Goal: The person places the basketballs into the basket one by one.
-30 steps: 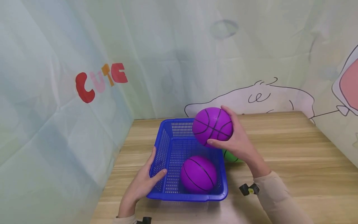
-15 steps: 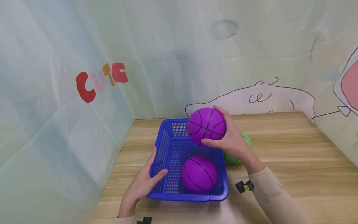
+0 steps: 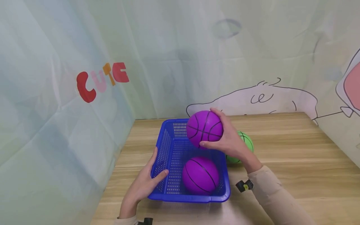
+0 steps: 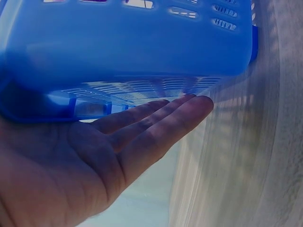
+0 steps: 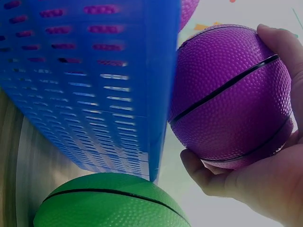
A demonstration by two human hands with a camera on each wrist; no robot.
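Note:
Above the blue plastic basket (image 3: 191, 198), my right hand (image 3: 230, 140) holds a purple toy basketball (image 3: 204, 128) with black lines, thumb and fingers spread around its right side. From the right wrist view, this ball (image 5: 232, 94) overlaps the basket's rim (image 5: 163, 94). A second purple basketball (image 3: 200, 175) lies inside, in the near right corner. My left hand (image 3: 143, 181) grips the basket's left side, thumb over the rim and fingers along the outer wall. The left wrist view shows those fingers (image 4: 161, 132) extended beneath the slotted blue wall (image 4: 132, 52).
A green basketball (image 3: 245, 144) sits on the wooden table (image 3: 295, 162) just right of the basket, partly behind my right forearm. Printed curtains (image 3: 174, 62) close off the table's left, back and right sides.
My right hand has carried the purple ball left and slightly lower, farther over the basket. More of the green ball shows now. My left hand and the basket have stayed put.

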